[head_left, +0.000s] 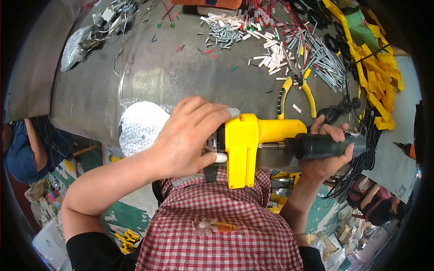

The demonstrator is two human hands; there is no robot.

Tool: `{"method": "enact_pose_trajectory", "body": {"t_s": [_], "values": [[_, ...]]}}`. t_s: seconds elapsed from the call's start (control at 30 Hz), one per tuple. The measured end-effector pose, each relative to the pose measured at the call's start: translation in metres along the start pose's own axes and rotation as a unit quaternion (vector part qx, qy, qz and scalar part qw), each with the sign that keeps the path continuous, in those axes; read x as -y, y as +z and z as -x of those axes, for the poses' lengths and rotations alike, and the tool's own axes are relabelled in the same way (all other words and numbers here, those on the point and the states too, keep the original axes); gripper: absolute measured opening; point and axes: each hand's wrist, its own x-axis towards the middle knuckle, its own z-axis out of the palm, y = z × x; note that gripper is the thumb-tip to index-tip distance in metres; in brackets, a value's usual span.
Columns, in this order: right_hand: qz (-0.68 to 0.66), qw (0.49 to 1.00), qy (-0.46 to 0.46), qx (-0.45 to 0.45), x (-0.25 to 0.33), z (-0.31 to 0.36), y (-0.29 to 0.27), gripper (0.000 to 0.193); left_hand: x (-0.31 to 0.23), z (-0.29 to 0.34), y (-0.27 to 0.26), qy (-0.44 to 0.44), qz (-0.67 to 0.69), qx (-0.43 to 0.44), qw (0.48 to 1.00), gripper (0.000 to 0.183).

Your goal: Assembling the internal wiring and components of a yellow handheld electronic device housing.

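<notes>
A yellow plastic tool housing with a side handle is held at the table's near edge, just in front of my checked apron. My left hand grips its left end, fingers above and thumb below, with white wraps on two fingertips. A dark part shows between them. My right hand is wrapped around a dark cylindrical electric screwdriver. Its metal shaft points left at the housing, beneath the yellow handle; whether the tip sits on a screw is hidden.
Yellow-handled pliers lie beyond the housing. Farther off are piles of screws, long screws, white strips and red wires. Yellow plastic parts heap at right; bubble wrap lies left. Other people sit at both sides.
</notes>
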Motion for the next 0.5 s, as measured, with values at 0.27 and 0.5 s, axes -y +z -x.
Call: {"method": "enact_pose_trajectory", "body": {"t_s": [0.27, 0.5], "values": [[-0.011, 0.999, -0.036, -0.01, -0.005, 0.001, 0.008, 0.038, -0.001, -0.002, 0.001, 0.012, -0.007, 0.014, 1.0, 0.07], [-0.038, 0.999, -0.012, -0.004, -0.011, 0.002, 0.011, 0.037, -0.005, -0.003, -0.002, 0.002, -0.006, 0.013, 1.0, 0.073]]}}
